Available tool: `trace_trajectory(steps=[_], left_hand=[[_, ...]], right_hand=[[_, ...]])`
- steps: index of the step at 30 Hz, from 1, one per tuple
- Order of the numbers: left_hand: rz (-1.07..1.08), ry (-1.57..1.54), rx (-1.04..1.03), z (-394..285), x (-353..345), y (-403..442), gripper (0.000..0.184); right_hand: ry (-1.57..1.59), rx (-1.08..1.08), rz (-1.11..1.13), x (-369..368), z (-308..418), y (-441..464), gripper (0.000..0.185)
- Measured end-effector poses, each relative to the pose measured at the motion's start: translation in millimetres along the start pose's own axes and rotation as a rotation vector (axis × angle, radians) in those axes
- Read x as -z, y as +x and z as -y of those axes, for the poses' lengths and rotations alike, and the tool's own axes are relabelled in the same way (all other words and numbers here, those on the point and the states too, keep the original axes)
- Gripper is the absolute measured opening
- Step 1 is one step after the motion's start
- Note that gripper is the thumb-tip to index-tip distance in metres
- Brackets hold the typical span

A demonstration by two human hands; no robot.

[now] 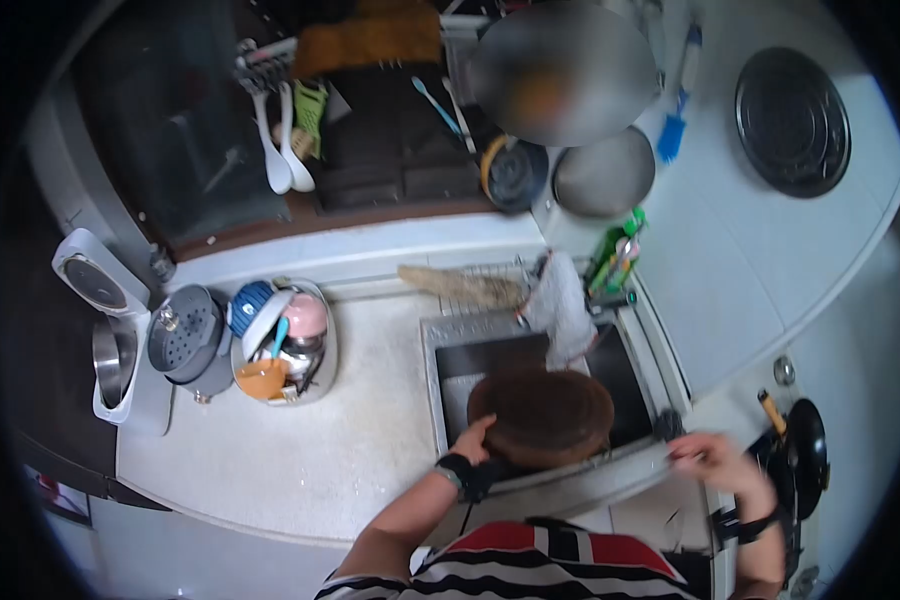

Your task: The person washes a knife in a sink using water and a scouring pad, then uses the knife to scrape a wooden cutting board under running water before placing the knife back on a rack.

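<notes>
A thick, round wooden chopping board (540,415) lies tilted across the front of the metal sink (433,375). My left hand (475,440) grips its left edge, the thumb on top and the other fingers hidden beneath. To the right of the sink, my right hand (715,462) is bent and smeared by motion. Just beyond its fingertips sits a dark scourer (669,425); whether they touch it is unclear. Above the board, a pale cloth (562,310) hangs over the faucet area.
Left of the sink stand a basin of dishes (328,365), a grey steamer pot (185,335) and an open rice cooker (120,310). Green bottles (615,255) stand behind the sink. A loofah-like length (460,287) lies along the back. At right are a black lid (793,122) and a pan (805,450).
</notes>
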State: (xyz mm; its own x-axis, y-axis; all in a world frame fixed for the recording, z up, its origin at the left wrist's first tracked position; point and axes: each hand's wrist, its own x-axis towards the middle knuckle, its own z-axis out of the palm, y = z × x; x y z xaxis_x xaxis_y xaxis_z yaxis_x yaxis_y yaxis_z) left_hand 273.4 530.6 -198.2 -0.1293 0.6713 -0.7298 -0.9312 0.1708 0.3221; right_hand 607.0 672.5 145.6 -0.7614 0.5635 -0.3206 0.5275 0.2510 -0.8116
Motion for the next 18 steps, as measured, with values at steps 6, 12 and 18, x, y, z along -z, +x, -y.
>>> trace_trajectory(steps=[6,12,18], left_hand=[[0.003,0.020,-0.030,-7,0,-7,0.043],[-0.061,-0.023,0.052,-4,9,8,0.041],[-0.074,-0.078,0.047,-7,3,5,0.047]], right_hand=[[0.091,-0.436,-0.112,-105,-167,107,0.041],[0.045,-0.486,-0.302,-129,-162,135,0.045],[0.165,-0.613,-0.170,-122,-181,146,0.038]])
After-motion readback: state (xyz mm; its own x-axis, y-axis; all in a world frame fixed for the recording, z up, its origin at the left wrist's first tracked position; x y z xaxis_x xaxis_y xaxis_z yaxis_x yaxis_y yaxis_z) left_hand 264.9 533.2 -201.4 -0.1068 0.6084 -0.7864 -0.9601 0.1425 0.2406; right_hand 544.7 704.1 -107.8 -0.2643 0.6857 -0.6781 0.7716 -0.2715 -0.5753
